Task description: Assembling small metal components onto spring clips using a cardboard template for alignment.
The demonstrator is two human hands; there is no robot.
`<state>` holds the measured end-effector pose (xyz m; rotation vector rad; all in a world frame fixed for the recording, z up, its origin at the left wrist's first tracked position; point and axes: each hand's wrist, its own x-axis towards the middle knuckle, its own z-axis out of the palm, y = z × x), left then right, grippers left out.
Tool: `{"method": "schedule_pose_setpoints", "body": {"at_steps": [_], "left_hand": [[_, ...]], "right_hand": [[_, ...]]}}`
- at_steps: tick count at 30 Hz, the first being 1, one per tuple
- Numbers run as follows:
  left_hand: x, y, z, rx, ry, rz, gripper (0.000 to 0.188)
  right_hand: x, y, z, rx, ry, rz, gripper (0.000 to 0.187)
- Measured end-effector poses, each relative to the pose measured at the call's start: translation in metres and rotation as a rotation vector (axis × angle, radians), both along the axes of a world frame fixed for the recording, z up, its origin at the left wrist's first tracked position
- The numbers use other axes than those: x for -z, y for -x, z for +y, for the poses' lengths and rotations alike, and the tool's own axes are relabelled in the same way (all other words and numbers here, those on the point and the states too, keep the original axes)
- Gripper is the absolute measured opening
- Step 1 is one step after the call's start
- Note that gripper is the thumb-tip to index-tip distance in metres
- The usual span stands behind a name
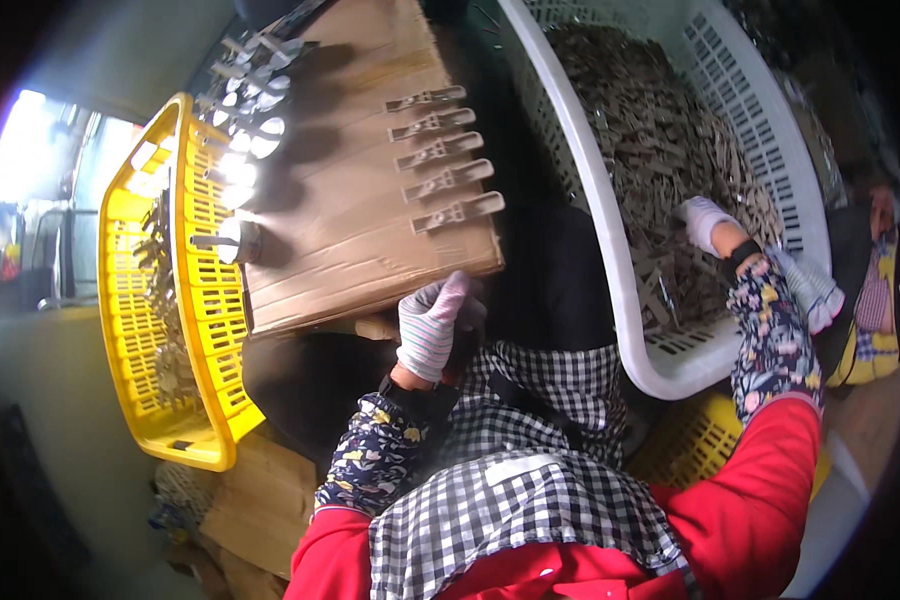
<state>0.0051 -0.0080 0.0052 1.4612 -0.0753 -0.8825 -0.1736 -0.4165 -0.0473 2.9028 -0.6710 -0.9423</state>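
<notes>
Slim metallic pieces (pixel 660 130) in a slotted plastic basket (pixel 625 305)

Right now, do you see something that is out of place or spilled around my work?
Nothing looks spilled; the five metal clips sit in an even row on the cardboard. One slightly odd thing: a pale striped item, perhaps a glove, near the right rim of the white crate, unlike the metal pieces heaped inside.

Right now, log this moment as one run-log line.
left hand: by near edge of cardboard, grip unclear | right hand: at metal pieces in white crate | five clips: in row on cardboard
</notes>
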Motion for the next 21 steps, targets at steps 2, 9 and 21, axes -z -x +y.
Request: {"method": "schedule_pose_setpoints", "body": {"at_steps": [2,9,21], "left_hand": [[0.003,-0.002,0.004,-0.013,-0.004,0.029,0.032],[-0.006,0.000,0.006,-0.017,0.040,0.142,0.033],[-0.011,0.003,0.007,0.014,0.043,0.237,0.030]], "right_hand": [[-0.075,-0.050,0.018,0.199,-0.042,-0.001,0.025],[-0.130,-0.184,0.071,0.384,-0.936,-1.077,0.021],[-0.066,-0.331,0.110,0.540,-1.109,-0.807,0.015]]}}
